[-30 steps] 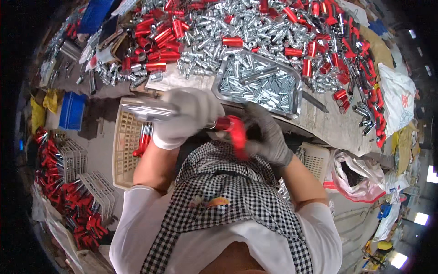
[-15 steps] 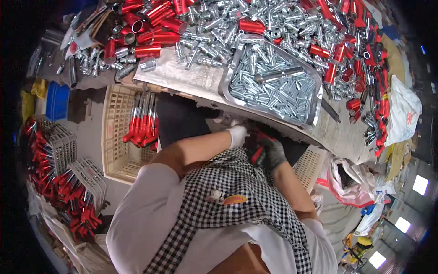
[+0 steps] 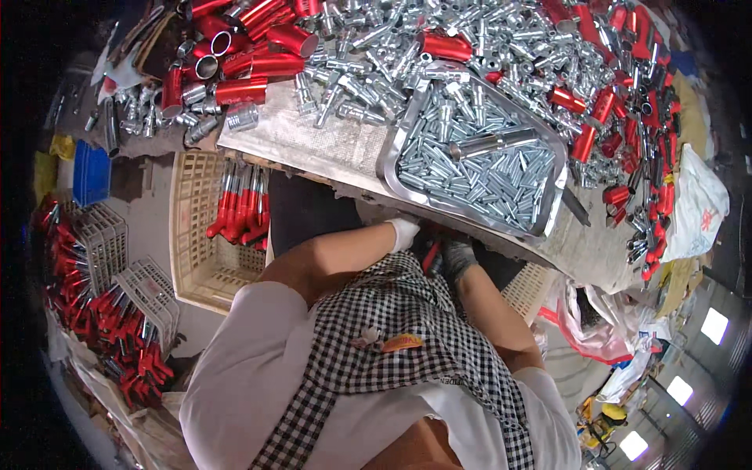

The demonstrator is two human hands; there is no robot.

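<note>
In the head view, joined pieces and loose parts are showing in separate places. Red-handled tools [image 3: 241,211] with metal shafts are resting in a cream basket [image 3: 186,235] at the left, and a pile of similar tools [image 3: 149,364] is lying by 2 gray crates [image 3: 149,286]. These are appearing complete, by judgement. Much is apparently remaining: metal fittings [image 3: 362,110] and red tubes [image 3: 446,47] are covering the far part of the tabletop [image 3: 309,145], and small pins [image 3: 470,184] are filling a metal tray [image 3: 389,168], with 1 metal tube [image 3: 495,143] lying across them.

The piece in work, 1 red handle [image 3: 431,257], is sitting low between the hands, in front of the checked apron [image 3: 384,313] and near the tabletop's near edge. It is lying just left of the right hand [image 3: 458,257], in its gray glove, and to the lower right of the left hand [image 3: 405,234], in its white glove. Shadow and the edge are obscuring the fingers; whether either hand is clamping the handle or standing apart, the view is not telling.
</note>
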